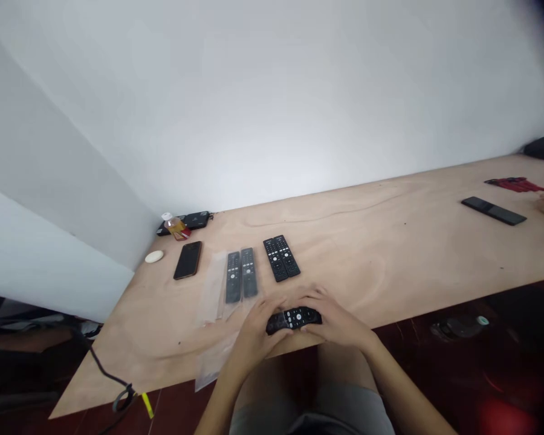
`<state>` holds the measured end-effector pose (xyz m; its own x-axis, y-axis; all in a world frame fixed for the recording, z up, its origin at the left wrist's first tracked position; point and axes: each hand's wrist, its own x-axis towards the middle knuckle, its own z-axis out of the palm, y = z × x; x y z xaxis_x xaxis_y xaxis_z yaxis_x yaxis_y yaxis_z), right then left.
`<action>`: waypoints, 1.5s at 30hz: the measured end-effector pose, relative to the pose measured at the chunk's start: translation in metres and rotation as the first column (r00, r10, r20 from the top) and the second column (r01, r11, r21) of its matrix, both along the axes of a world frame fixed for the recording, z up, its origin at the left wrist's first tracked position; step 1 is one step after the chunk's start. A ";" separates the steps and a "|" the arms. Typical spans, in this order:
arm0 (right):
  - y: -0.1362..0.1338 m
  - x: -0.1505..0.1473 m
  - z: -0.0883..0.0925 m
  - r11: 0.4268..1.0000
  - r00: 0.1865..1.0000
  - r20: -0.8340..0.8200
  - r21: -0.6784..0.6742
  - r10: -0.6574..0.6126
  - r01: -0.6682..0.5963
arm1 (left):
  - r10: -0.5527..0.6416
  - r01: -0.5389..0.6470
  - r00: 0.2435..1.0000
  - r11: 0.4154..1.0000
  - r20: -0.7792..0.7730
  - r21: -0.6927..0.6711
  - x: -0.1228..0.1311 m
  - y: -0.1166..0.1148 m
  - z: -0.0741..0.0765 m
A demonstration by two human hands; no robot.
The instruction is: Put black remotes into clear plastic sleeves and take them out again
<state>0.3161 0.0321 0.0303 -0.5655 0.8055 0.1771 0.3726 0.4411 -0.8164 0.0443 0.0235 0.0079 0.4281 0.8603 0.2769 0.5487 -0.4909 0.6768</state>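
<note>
One black remote (pixel 294 318), button-covered — held sideways

The counter (pixel 390 241) is pale plywood, matt, with a faint grain. The remote (pixel 294 318) nearest the edge is black plastic, matt. The phone (pixel 188 260) has a dark, glossy face. The bags (pixel 213 290) are thin, clear plastic, slightly shiny. The wall (pixel 272 109) is smooth, matt white.

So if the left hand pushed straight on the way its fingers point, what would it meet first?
The left hand grips the held remote together with the right hand. Past it, the line probably reaches the pair of black remotes lying farther in on the table; depth is unclear.
</note>
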 end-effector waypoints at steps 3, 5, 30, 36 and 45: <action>0.002 0.000 -0.004 0.999 1.000 0.000 -0.026 -0.024 0.024 | 0.016 -0.016 0.999 1.000 -0.037 0.006 -0.006 -0.002 0.006; 0.003 -0.001 -0.006 0.999 1.000 0.005 -0.033 -0.021 0.021 | 0.012 -0.013 0.997 1.000 -0.072 -0.009 -0.009 -0.002 0.009; -0.017 -0.018 -0.045 0.927 0.914 -0.213 -0.231 -0.344 0.295 | -0.098 0.105 0.981 0.994 -0.168 0.035 0.040 0.006 -0.001; -0.016 0.039 -0.047 0.911 0.908 -0.155 -0.207 -0.390 0.356 | -0.052 0.055 0.986 0.998 -0.158 0.017 0.007 0.001 0.001; -0.031 0.044 -0.009 0.990 0.994 0.034 0.097 -0.104 0.100 | -0.142 0.145 0.985 0.989 -0.093 0.020 0.027 0.003 0.000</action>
<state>0.3596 0.0014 0.0215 -0.4889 0.8401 0.2350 0.4501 0.4738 -0.7569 0.0717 0.0266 0.0075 0.5712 0.7809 0.2528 0.5302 -0.5861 0.6127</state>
